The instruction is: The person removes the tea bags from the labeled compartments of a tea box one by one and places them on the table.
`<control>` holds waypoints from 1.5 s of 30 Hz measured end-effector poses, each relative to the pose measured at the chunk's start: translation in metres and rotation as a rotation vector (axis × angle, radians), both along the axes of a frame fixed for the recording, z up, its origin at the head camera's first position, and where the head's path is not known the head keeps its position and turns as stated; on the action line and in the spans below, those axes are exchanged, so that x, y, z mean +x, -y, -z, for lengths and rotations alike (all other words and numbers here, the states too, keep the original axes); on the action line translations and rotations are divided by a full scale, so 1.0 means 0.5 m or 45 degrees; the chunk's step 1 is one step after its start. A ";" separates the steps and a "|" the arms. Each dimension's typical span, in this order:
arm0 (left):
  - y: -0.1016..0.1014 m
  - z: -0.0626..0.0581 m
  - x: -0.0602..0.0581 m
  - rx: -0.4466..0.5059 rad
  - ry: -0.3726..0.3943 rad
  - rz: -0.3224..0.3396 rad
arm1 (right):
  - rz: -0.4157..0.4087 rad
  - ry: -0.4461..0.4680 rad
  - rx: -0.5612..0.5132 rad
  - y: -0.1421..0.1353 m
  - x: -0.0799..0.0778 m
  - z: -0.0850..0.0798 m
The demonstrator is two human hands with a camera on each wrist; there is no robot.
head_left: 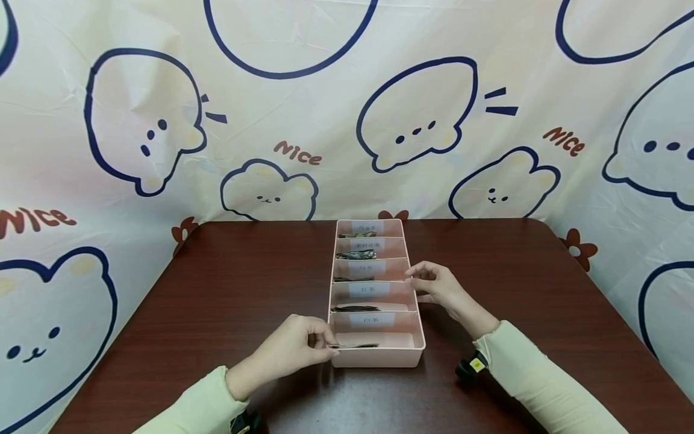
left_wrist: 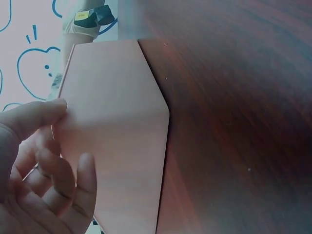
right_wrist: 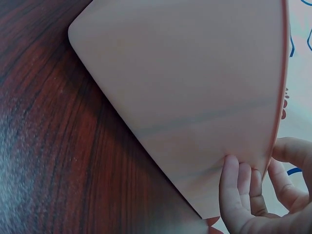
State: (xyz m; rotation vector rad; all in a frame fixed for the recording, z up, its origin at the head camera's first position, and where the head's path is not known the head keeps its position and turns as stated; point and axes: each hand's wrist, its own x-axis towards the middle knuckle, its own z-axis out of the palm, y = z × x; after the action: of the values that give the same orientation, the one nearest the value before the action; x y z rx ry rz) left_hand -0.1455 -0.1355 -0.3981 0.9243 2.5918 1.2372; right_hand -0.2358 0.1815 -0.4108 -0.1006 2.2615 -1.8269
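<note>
A long pink divided box (head_left: pixel 374 358) stands on the table, with labelled compartments one behind another. Thin tea packets lie along the left part of its compartments, among them a shiny green one (head_left: pixel 356 255) and a flat one (head_left: pixel 355 346) in the nearest compartment. At the near left corner my left hand (head_left: pixel 298 346) grips the box's rim, its fingertips right by the flat packet's end. Farther back on the right side, my right hand (head_left: pixel 441 286) pinches the rim; in the right wrist view several fingertips (right_wrist: pixel 231 168) touch the outer wall.
The dark brown wooden table (head_left: pixel 244 271) reaches back to a cream cloth backdrop (head_left: pixel 336 120) printed with cartoon faces. A black wrist camera (head_left: pixel 472 366) sits below the right sleeve. White labels (head_left: pixel 373 319) show on the box's dividers.
</note>
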 end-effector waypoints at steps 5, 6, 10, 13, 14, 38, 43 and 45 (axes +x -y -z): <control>-0.001 -0.007 0.001 0.046 0.030 -0.070 | -0.003 -0.007 0.009 0.001 0.000 0.000; -0.001 -0.009 0.001 0.055 0.037 -0.085 | -0.003 -0.005 0.007 0.002 0.000 0.000; 0.002 -0.027 -0.006 0.129 0.051 -0.149 | -0.001 0.005 0.002 0.002 0.000 -0.001; 0.005 -0.052 -0.018 0.240 0.036 -0.174 | 0.001 0.017 -0.008 0.001 -0.001 -0.001; 0.006 -0.062 -0.024 0.281 0.035 -0.179 | 0.002 0.021 -0.012 0.001 -0.001 -0.001; 0.098 -0.130 -0.366 0.612 0.256 -0.804 | 0.014 0.009 -0.025 -0.002 -0.004 0.002; 0.100 -0.052 -0.388 0.426 0.366 -0.875 | 0.004 0.019 -0.037 0.000 -0.004 0.002; 0.097 -0.029 -0.393 0.375 0.403 -0.876 | -0.001 0.017 -0.041 0.000 -0.005 0.002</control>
State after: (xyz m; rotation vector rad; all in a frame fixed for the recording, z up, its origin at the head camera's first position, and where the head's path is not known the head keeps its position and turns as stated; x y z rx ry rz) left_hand -0.3418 -0.1841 -0.3834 -0.1884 2.5676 1.7707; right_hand -0.2383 0.1813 -0.4119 -0.0948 2.2233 -1.8585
